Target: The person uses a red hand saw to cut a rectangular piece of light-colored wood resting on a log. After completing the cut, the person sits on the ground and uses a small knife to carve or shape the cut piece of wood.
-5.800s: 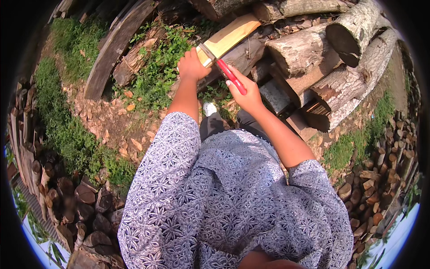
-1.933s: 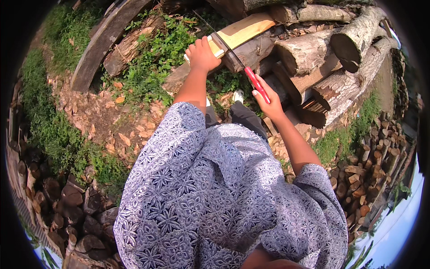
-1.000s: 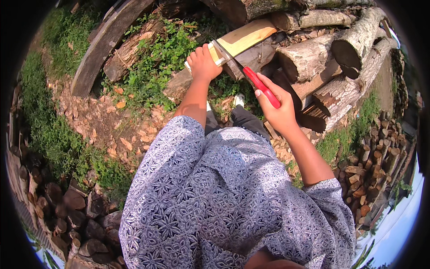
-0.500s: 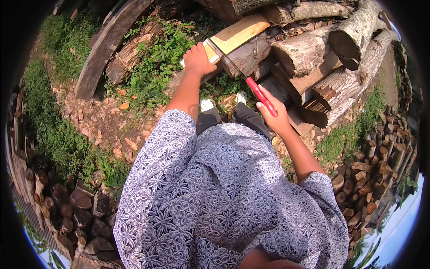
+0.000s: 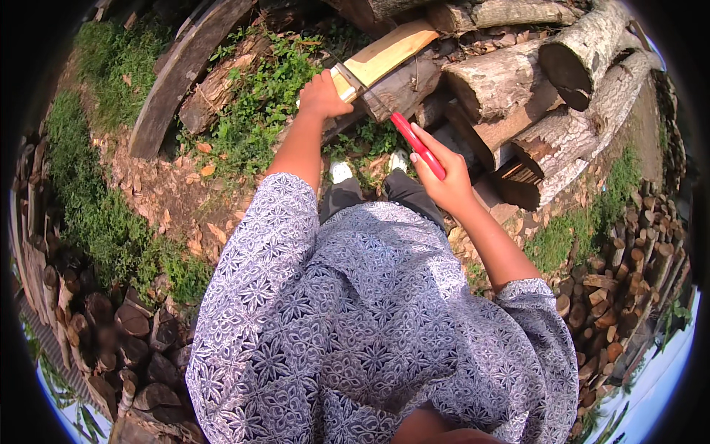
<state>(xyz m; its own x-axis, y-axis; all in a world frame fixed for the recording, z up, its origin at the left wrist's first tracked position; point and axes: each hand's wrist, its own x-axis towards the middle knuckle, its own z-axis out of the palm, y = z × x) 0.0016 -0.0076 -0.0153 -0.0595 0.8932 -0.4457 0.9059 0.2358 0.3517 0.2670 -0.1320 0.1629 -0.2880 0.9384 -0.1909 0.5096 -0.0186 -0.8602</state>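
A pale yellow wooden board (image 5: 390, 52) lies slanting across the top of a cut log (image 5: 405, 87). My left hand (image 5: 324, 96) presses on the board's near left end, fingers curled over its edge. Wrapped in my right hand (image 5: 448, 175) is the red handle of a saw (image 5: 416, 145). Its thin dark blade crosses the board just to the right of my left hand, and its far tip reaches over the green weeds. How deep the blade sits in the wood, I cannot tell.
Thick logs (image 5: 495, 78) are heaped at the right, beside my feet. A curved weathered plank (image 5: 181, 81) leans at the left, past leafy weeds (image 5: 259, 103). Stacked firewood (image 5: 603, 318) rises at the right rim, with more split wood (image 5: 133, 322) at the lower left.
The saw has slid up and to the left along its length, bringing its red handle and my right hand closer to the board. My left hand stays on the board's end.
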